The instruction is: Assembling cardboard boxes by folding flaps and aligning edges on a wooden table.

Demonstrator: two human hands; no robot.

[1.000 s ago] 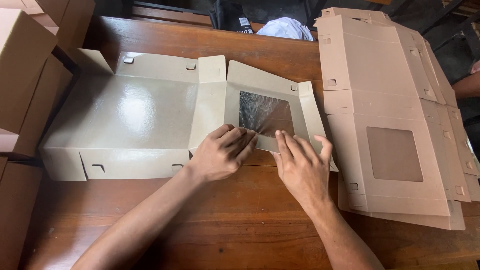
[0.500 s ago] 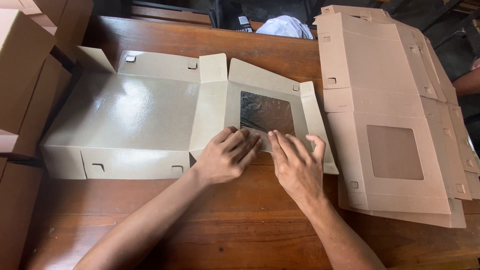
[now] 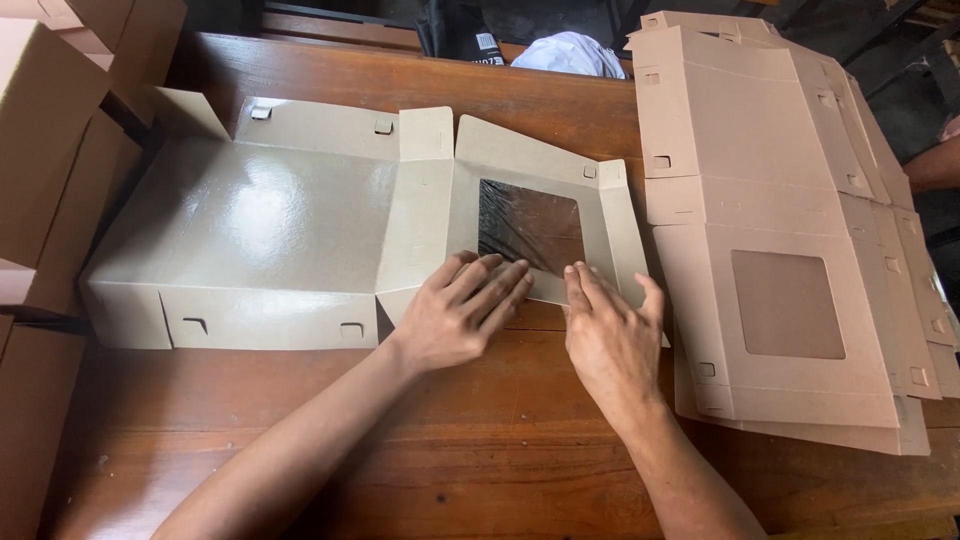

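Unfolded window box (image 3: 300, 230) lies flat on wooden table (image 3: 480, 470), its clear-film lid panel (image 3: 530, 225) to the right. Left hand (image 3: 462, 312) & right hand (image 3: 608, 335) press the panel's near flap, fingers flat, gripping nothing. Stack of flat box blanks (image 3: 780, 220) just beside, right.

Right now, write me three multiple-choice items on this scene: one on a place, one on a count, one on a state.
1. Where is the stack of flat boxes?
A. right of the hands
B. left of them
C. on the floor

2. How many hands touch the windowed lid?
A. none
B. one
C. two

3. The lid's near edge is
A. torn off
B. pressed under flat fingers
C. taped shut

Answers: 1 A, the stack lies at the table's right side. 2 C, left hand and right hand both rest there. 3 B, fingers lie spread along it.
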